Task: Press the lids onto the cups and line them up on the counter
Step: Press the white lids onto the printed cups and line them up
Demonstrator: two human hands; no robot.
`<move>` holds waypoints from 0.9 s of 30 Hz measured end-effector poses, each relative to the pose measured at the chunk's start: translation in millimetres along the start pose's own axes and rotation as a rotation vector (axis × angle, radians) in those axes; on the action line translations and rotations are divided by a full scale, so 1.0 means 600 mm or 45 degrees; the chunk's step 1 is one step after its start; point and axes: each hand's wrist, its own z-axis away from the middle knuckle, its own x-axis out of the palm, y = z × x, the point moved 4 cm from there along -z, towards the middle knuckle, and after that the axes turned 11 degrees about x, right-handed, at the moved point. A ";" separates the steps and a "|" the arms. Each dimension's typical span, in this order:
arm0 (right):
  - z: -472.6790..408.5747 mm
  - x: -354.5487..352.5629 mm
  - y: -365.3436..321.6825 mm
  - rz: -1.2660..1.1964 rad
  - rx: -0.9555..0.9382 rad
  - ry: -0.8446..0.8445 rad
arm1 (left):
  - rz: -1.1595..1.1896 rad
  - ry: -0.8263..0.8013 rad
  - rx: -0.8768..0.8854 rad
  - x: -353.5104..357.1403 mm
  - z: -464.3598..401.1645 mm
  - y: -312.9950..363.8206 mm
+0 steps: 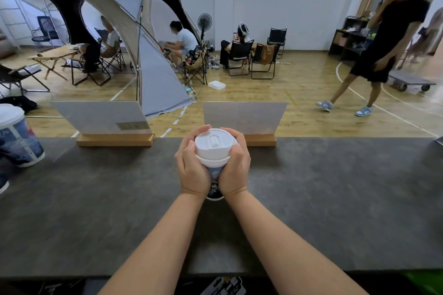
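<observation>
Counter (335, 199) of dark stone runs the full width of the view, with two sign stands (115, 142) along its far edge. Near the middle, a little toward the far edge, stands the cup (214, 176) in hand, its white lid (215, 145) already on top. At the left edge another lidded cup (16, 136) stands well apart from it. The left hand (193, 165) and right hand (235, 165) wrap the middle cup from either side, fingers curled round the lid's rim and palms against the cup wall, thumbs at the near side. The step looks like seating this lid: the grip suggests squeezing and pressing down around the rim. Whether the lid has snapped fully home cannot be told; a band shows under its rim. Next would be an even push all round the rim, then sliding the cup toward the left one to form the line.
</observation>
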 end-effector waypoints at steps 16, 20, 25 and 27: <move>-0.011 -0.016 -0.032 0.289 0.018 -0.087 | -0.298 -0.099 -0.126 -0.001 -0.016 0.017; 0.003 -0.004 -0.012 0.296 0.073 -0.092 | -0.452 -0.144 0.030 -0.004 -0.003 0.016; 0.002 0.006 -0.010 0.216 0.078 -0.015 | -0.396 -0.010 0.079 0.004 -0.006 0.012; -0.002 0.007 -0.006 0.184 0.069 0.009 | -0.365 0.030 0.084 0.005 -0.008 0.009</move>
